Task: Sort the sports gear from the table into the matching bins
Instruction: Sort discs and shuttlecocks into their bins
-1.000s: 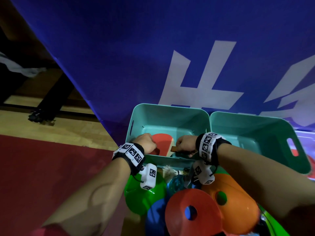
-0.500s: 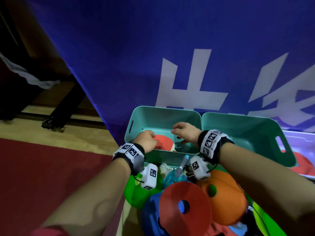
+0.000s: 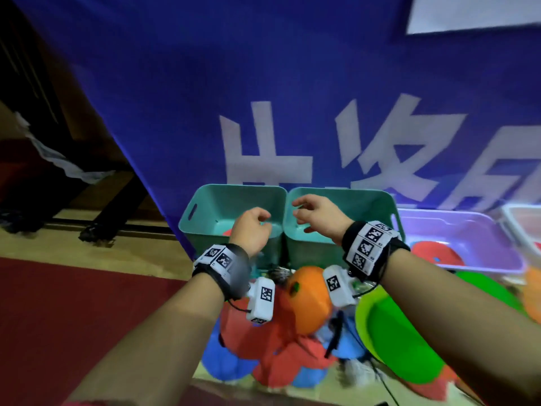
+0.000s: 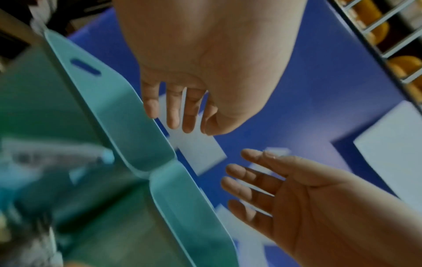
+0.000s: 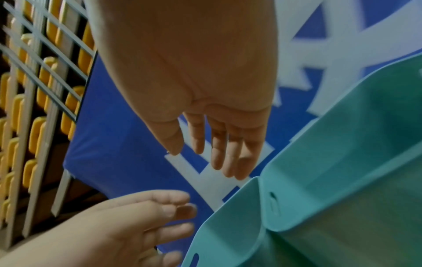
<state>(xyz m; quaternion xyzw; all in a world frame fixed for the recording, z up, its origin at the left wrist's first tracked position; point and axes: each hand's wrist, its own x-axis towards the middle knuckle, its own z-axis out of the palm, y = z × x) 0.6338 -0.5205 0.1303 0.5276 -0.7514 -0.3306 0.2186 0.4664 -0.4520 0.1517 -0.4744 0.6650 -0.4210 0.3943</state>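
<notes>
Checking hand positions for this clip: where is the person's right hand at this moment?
In the head view, the right hand hangs empty, fingers loosely spread, over the right-hand teal plastic bin, beside the left hand and above the orange dome cone.

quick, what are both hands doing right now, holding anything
Left hand: open, fingers loosely curled, holding nothing, above the left teal bin.
Right hand: open, fingers relaxed, holding nothing.

2 bins [image 3: 234,197] side by side, cones [image 3: 310,291] in front, banner [image 3: 263,83] behind
</notes>
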